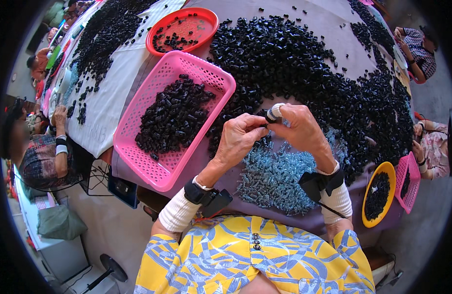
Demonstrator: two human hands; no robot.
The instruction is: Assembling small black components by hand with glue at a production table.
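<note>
My left hand (236,139) and my right hand (303,131) meet above the table, each pinching with thumb and fingertips. Between them is a small black plastic part (263,117), mostly covered by the fingers. A striped wrap circles one finger of the right hand. Below my hands spreads a pile of small bluish coil springs (277,176). Beyond them lies a large heap of loose black plastic parts (280,59). To the left of my left hand stands a pink perforated basket (125,132), holding many black parts (174,115).
A red round tray (201,22) with some black parts is at the back left. At right are a yellow bowl (391,196) and another pink basket (413,196). Other people (45,157) work around the table. A pale cloth (101,117) covers its left side.
</note>
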